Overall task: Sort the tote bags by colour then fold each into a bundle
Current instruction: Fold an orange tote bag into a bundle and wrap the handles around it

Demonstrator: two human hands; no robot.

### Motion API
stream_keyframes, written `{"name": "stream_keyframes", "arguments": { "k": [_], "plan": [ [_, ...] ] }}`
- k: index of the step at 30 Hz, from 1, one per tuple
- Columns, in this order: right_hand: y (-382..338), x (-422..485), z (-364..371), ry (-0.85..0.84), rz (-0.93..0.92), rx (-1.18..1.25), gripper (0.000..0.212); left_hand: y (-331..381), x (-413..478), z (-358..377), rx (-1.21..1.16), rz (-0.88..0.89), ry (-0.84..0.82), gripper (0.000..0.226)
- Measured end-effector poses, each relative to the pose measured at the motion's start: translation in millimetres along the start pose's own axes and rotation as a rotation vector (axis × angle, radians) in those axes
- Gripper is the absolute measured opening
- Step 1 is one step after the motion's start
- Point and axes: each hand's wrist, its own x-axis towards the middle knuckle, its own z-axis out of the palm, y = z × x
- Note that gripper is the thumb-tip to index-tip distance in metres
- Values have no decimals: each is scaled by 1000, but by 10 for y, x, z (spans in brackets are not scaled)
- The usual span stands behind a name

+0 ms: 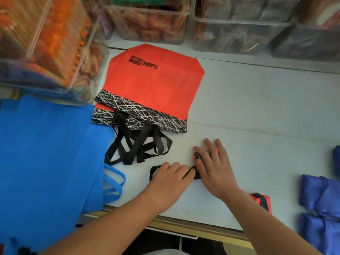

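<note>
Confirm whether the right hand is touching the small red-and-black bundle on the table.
Touching. The head view shows the right hand laid over the red-and-black bundle, which peeks out between its fingers.

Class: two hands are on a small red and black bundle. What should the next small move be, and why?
Probably wind the black handle loop round the red bundle to bind it. The right hand presses the bundle down, the left hand holds the loop with curled fingers, and the loop lies loose, so nothing secures the bundle yet.
</note>
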Motion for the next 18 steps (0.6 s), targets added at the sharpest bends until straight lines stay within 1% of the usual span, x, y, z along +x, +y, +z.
{"name": "stream_keyframes", "arguments": {
  "k": [3,5,10,13,16,17,18],
  "plan": [
    [80,-19,-59,-42,-33,-1,52,-46,67,6,-26,59,13,35],
    [174,-37,-119,-62,-4,-21,55,-62,21,49,-38,118,-15,21],
    [474,-85,-178,-71,93,-99,56,-99,-176,77,-59,180,-113,18],
    [647,-65,-155,-119,119,-142,59,-118,-270,-107,-156,213,-90,18],
    [633,-73,-186,-100,141,-154,53,-75,-286,-411,-402,196,28,13],
    [573,-87,-216,-72,158,-149,48,-42,-252,-513,-528,145,51,14],
    [506,-102,-237,-42,175,-150,46,-2,-193,-606,-673,54,56,14]
  ]
}}
